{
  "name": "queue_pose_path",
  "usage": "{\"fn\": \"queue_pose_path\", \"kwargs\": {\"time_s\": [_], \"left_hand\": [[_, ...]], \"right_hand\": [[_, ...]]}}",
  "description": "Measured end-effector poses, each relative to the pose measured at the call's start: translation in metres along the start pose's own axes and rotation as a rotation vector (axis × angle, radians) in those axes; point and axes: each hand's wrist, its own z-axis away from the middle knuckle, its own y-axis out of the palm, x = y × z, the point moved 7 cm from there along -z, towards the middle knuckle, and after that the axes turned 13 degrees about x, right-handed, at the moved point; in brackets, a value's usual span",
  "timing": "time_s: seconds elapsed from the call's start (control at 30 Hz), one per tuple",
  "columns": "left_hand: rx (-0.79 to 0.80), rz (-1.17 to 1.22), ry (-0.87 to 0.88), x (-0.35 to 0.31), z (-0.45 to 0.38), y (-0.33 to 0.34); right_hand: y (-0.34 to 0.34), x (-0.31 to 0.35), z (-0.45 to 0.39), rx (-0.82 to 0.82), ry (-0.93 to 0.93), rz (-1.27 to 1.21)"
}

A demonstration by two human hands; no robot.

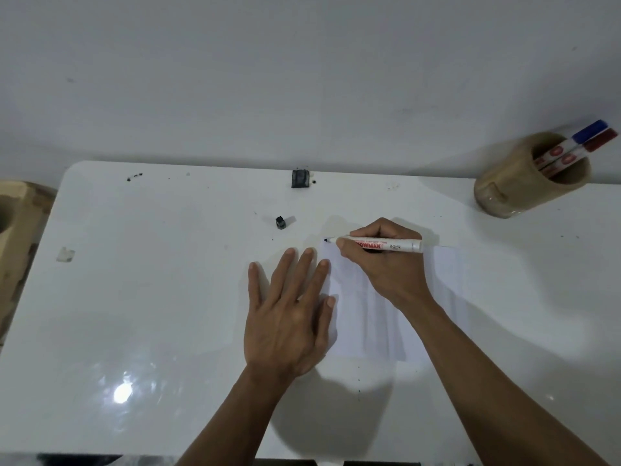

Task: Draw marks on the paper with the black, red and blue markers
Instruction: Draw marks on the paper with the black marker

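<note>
Grip: the right hand [386, 260] clenches the black marker [376, 244] between thumb and fingers, barrel lying almost level, bare black tip pointing to 9 o'clock. The left hand [289, 311] grasps nothing — it lies flat, fingers spread, its fingertips over the left edge of the paper [447, 290].

Tip: at the paper's far-left corner; whether it touches the sheet cannot be told.

Edges and room: the white table [141, 297] has a rounded far-left corner at 10 o'clock and its far edge against a pale wall. Wide bare surface lies from 7 to 10 o'clock of the hands. The paper's right edge is well apart from the holder at 2 o'clock.

Writing: the marker barrel carries red lettering, partly hidden by fingers, ending in "OWMAN", then "BG-12" in dark print.

Paper: white, faintly creased in vertical folds, just right of centre, no drawn marks visible.

Cap: a small black cap [281, 222] stands at 11 o'clock from the left hand, apart from the paper.

Holder: a tan cup [510, 179] at 2 o'clock holds the blue marker [588, 133] and red marker [601, 140], caps upward, side by side.

Other: a dark clip-like piece [300, 178] sits at the far edge, 12 o'clock.
</note>
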Motion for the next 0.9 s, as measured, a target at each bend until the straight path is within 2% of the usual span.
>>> {"fn": "queue_pose_path", "kwargs": {"time_s": [0.73,0.9], "left_hand": [[-0.034,-0.001,0.000,-0.003,-0.002,-0.003],[-0.071,-0.016,0.008,0.000,0.002,-0.021]], "right_hand": [[-0.002,0.003,-0.002,0.025,0.041,0.024],[0.001,0.021,-0.001,0.029,0.018,0.005]]}}
